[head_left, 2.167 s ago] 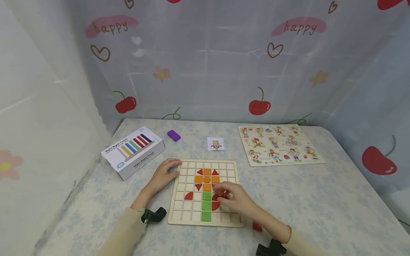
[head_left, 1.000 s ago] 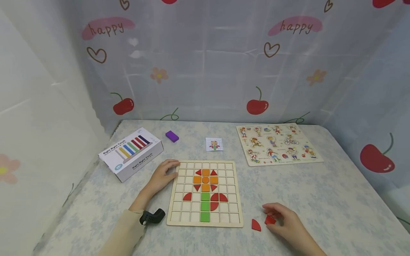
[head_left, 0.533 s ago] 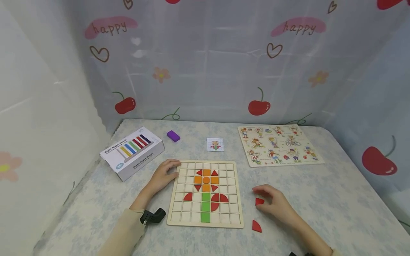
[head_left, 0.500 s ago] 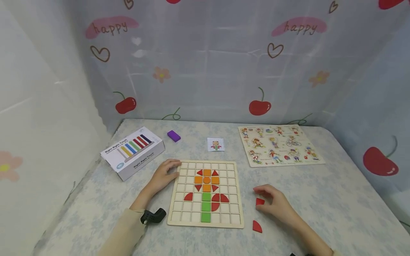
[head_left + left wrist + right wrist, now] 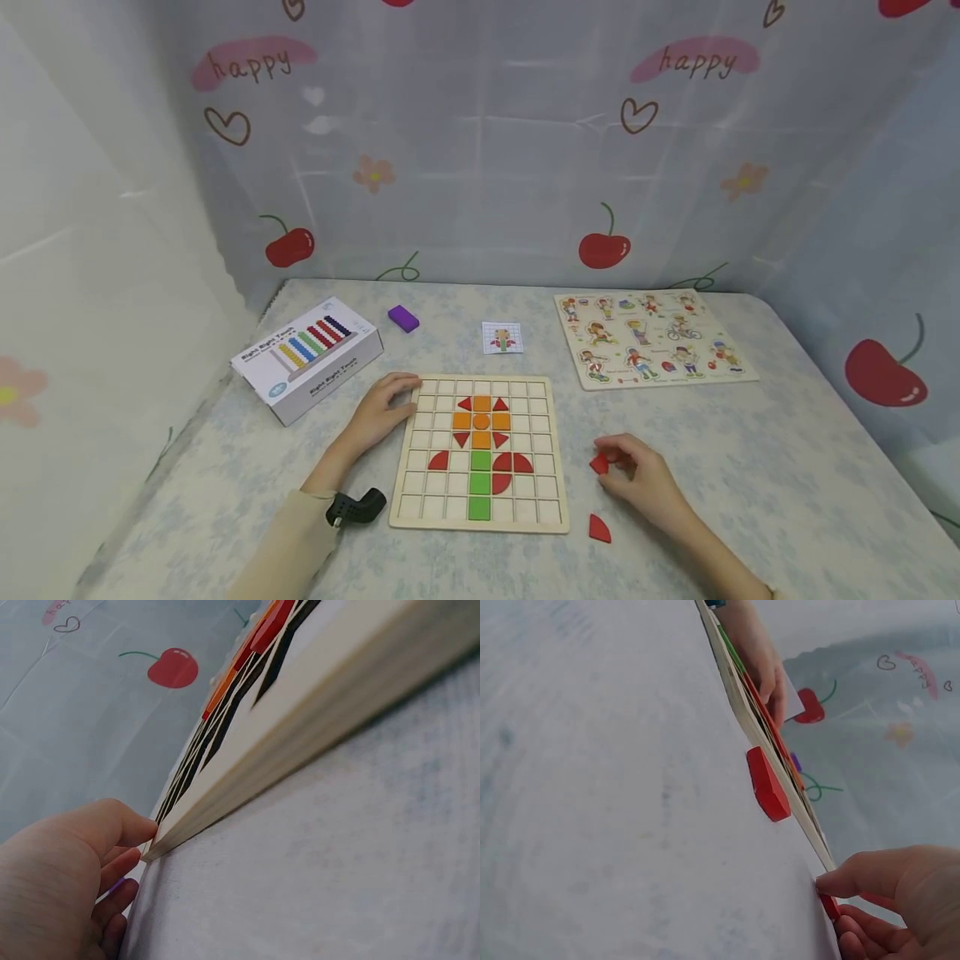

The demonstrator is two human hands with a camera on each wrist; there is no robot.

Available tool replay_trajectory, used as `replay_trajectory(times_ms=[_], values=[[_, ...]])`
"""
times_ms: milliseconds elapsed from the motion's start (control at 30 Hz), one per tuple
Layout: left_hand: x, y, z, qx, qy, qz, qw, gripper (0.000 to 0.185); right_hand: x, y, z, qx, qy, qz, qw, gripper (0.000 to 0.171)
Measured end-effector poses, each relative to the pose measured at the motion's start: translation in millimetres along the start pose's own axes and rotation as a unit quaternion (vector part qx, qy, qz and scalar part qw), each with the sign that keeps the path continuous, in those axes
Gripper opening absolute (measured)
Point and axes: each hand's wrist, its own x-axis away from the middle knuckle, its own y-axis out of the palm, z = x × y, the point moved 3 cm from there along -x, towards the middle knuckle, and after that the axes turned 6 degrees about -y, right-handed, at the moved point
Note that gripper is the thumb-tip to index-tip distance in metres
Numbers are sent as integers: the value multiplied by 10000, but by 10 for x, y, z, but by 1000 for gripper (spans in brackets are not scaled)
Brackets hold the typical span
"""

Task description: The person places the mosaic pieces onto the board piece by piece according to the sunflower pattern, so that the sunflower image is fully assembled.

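Observation:
A wooden grid board (image 5: 525, 517) lies at the middle of the table, carrying a flower pattern of red, orange and green pieces. My left hand (image 5: 382, 408) rests against the board's far left corner (image 5: 154, 844), fingers relaxed. My right hand (image 5: 637, 475) is on the table just right of the board and pinches a small red piece (image 5: 599, 464) between thumb and fingers; the right wrist view shows that red piece (image 5: 829, 906) at my fingertips. A loose red quarter-circle piece (image 5: 598, 528) lies on the table near the board's front right corner, and the right wrist view has this quarter-circle piece (image 5: 767, 784) too.
A white box with a coloured abacus picture (image 5: 307, 357) sits at the left. A purple block (image 5: 403, 317) and a small pattern card (image 5: 502, 337) lie beyond the board. A picture puzzle board (image 5: 652, 337) lies at the back right. Curtains printed with cherries enclose the table.
My right hand left the board, went to the table at the right, picked up a red piece and moved it back toward the board. The left hand stayed put.

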Motion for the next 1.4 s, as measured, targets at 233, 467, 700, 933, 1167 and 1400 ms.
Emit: replay_trajectory(times_ms=[233,467,700,933,1167,1400], values=[[2,-3,-2,-28,8,4,10000,38,-13,13,29,-108,102,-15,9999,39],[-3,-2,4,-18,60,-4,10000,38,-4,11,42,1,41,291,9996,41],[-9,-1,17,-7,44,17,10000,38,-28,-22,24,-17,-108,441,9990,38],[0,8,17,-38,55,20,10000,38,-97,8,-189,-425,-98,361,9984,34],[25,-6,24,38,68,9,10000,38,-232,277,-650,-755,-783,-113,9940,29],[24,0,17,19,111,18,9999,38,-360,700,-1017,-948,-1384,-553,9843,31]])
